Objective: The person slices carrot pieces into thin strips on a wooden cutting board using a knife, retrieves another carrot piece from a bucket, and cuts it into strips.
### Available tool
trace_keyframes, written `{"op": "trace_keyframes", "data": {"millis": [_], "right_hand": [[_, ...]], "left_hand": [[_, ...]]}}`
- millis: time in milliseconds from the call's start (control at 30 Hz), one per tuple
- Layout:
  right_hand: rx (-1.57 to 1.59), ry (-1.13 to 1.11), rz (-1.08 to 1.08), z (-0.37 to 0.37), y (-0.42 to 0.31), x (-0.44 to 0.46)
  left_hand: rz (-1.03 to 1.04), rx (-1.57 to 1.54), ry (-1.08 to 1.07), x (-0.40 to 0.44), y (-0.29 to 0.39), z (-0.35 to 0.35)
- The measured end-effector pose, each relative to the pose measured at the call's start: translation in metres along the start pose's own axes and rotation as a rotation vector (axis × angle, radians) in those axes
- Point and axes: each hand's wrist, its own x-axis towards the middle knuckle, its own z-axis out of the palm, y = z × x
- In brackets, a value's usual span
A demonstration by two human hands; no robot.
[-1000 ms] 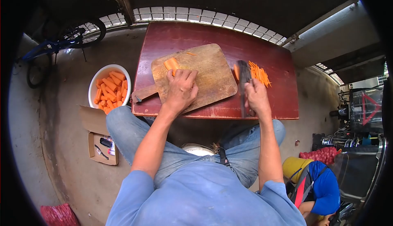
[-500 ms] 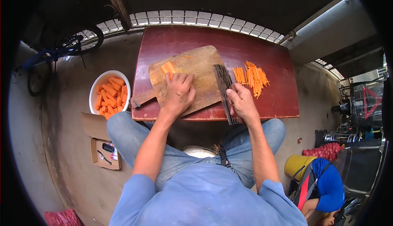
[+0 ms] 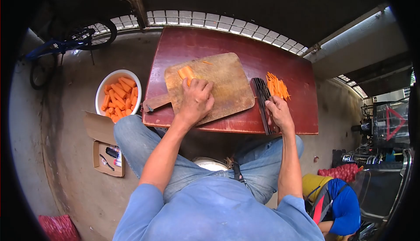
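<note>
The wooden cutting board (image 3: 232, 81) lies tilted on the red table, its handle pointing left. On its left half, my left hand (image 3: 197, 99) rests with curled fingers holding down a cut carrot piece (image 3: 187, 72), which pokes out beyond the fingertips. My right hand (image 3: 280, 115) grips a cleaver (image 3: 261, 94) by its handle. Its broad dark blade stands off the right edge of the board, beside a pile of carrot strips (image 3: 278, 86) on the table. A few thin carrot shreds (image 3: 207, 62) lie near the board's far edge.
A white bucket (image 3: 100, 93) of peeled carrots stands left of the red table (image 3: 197, 40). Below it sits an open cardboard box (image 3: 99, 169). A bicycle (image 3: 65, 44) is at far left. Another person (image 3: 345, 206) bends beside a yellow bucket (image 3: 314, 184) at lower right.
My right hand and the cleaver have moved right, off the board and up to the carrot strips, which are now bunched closer together. My left hand stays on the carrot piece.
</note>
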Motion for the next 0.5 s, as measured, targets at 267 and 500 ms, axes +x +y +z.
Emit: {"op": "trace_keyframes", "data": {"millis": [267, 500], "right_hand": [[0.017, 0.143, 0.003, -0.025, 0.009, -0.012], [0.268, 0.035, -0.121, 0.025, -0.003, -0.024]], "left_hand": [[0.008, -0.077, 0.081, 0.001, -0.003, 0.004], [-0.106, -0.136, 0.175, 0.020, -0.020, -0.012]]}}
